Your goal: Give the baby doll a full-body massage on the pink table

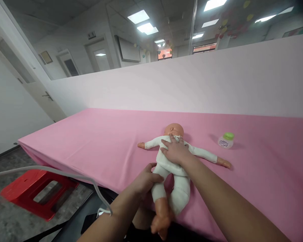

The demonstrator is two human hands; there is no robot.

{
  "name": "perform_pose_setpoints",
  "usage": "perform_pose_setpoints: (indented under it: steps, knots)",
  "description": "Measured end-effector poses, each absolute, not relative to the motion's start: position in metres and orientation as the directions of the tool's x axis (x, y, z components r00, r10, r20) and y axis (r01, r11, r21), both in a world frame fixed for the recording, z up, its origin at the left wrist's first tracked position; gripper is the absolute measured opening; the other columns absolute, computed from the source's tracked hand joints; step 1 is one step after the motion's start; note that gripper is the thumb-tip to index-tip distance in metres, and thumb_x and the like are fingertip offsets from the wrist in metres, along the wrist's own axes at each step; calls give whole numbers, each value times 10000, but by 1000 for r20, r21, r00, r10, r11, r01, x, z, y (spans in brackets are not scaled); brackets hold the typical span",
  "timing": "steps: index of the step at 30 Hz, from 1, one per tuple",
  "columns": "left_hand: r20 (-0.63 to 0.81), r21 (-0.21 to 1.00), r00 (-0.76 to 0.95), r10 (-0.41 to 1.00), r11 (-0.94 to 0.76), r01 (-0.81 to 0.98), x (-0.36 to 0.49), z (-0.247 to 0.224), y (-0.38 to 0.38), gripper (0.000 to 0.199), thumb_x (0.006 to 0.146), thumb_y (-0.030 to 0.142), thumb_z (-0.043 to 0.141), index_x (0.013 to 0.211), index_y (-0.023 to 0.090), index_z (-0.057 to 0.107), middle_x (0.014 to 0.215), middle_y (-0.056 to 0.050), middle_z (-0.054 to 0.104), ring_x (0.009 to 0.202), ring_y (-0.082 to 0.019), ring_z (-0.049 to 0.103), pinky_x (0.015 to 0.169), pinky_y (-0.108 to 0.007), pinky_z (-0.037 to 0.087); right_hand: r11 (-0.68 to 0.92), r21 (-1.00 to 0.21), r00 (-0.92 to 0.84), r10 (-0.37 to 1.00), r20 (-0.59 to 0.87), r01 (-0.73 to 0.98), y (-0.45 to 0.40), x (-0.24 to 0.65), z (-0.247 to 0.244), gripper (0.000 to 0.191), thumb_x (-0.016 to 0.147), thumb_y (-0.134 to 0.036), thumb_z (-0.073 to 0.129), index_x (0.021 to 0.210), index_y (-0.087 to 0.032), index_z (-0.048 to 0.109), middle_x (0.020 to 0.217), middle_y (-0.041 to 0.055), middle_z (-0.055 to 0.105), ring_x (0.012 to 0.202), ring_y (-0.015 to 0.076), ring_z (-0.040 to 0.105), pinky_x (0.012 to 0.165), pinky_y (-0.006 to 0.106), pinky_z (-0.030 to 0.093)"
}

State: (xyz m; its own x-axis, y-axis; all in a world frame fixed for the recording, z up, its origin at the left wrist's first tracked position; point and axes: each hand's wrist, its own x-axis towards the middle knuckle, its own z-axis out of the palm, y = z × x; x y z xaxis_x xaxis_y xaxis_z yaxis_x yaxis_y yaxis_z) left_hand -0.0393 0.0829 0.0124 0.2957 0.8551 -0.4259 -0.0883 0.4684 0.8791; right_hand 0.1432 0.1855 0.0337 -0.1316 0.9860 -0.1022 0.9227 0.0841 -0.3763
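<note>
A baby doll (179, 188) with a white cloth body lies on the pink-covered table, its head away from me and its arms spread. My right hand (175, 150) rests on the doll's upper back or chest, fingers spread toward the head. Around the doll's leg at the left, my left hand (150, 178) is closed, with the thumb on top. The doll's feet hang near the table's front edge, close to my lap.
A small clear jar with a green lid (226, 140) stands right of the doll on the pink cloth (103, 141). A red stool (37, 191) is on the floor at the left. A grey cable (65, 173) crosses above it to my left forearm. A low white wall rises behind.
</note>
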Motion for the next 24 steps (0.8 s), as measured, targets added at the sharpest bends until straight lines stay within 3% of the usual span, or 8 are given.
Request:
perform_pose_setpoints:
  steps: [3,6,10,15,18,21,24]
  knots:
    - [-435,894,276,857,447,23,-53,23,82,690,669,177,713,1322,230,499,978,-51,675,702,-211,669,661,-373,554,80,-375,-119,989,-82,923,185,142,29,609,1013,-624,397,1596,-447,394,1780,11,26,1550,581,-20,1102,826,173]
    - [-335,920,234,913,262,291,-60,26,80,540,685,190,700,1219,204,619,949,-49,684,778,-222,652,661,-326,505,84,-374,-114,992,-59,924,183,140,25,598,1015,-609,404,1588,-440,412,1780,7,20,1547,586,-24,1108,825,160]
    - [-207,797,252,945,14,603,-61,31,75,422,762,252,659,1181,223,697,941,-46,725,819,-252,649,686,-325,451,90,-369,-117,992,-51,925,180,140,23,606,1012,-614,397,1590,-431,413,1780,6,24,1549,582,-30,1117,824,143]
    - [-139,668,320,937,-150,729,-51,35,69,112,799,275,619,873,213,677,779,-23,677,681,-206,574,613,-300,357,102,-355,-131,990,-60,929,176,144,22,620,1009,-621,409,1600,-436,398,1779,17,51,1548,586,-8,1112,827,141]
    - [-122,596,321,939,-190,781,-46,34,71,107,824,316,634,791,215,637,726,-22,644,642,-199,554,605,-302,343,114,-356,-143,988,-55,927,175,145,24,614,1018,-612,407,1605,-435,389,1781,28,39,1553,579,-1,1118,823,144]
    - [-64,545,301,952,-219,810,-47,34,76,182,869,391,644,843,216,689,832,-72,687,763,-259,632,679,-342,420,146,-372,-166,986,-24,917,166,151,29,635,1030,-586,416,1631,-389,355,1780,56,49,1575,530,33,1169,767,163]
    - [46,556,285,957,-262,789,-51,37,79,315,919,437,627,1131,224,725,1125,-133,719,1023,-340,672,862,-444,500,220,-422,-221,974,46,880,142,166,33,686,1038,-578,420,1659,-305,314,1768,89,118,1609,417,75,1242,659,183]
